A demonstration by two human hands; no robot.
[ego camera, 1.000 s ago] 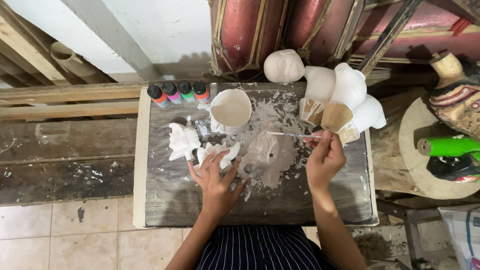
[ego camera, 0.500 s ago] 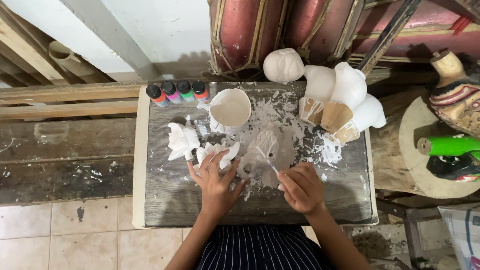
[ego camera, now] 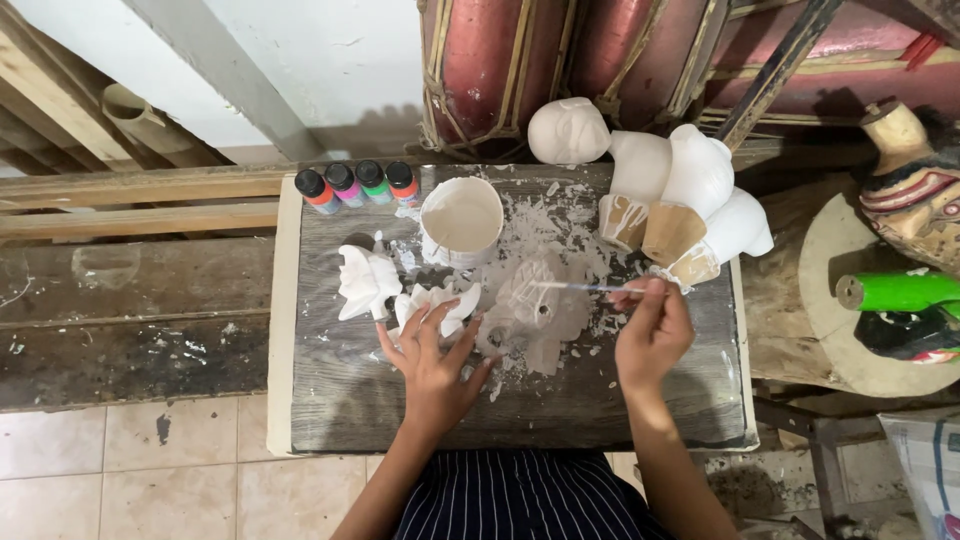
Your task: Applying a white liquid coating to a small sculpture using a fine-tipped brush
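The right hand grips a thin brush lying left-right, bristles over the white mask, which the spread left hand steadies from the left.

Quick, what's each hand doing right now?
Left hand: open, fingers spread on a white carved piece.
Right hand: closed, holding a thin brush.
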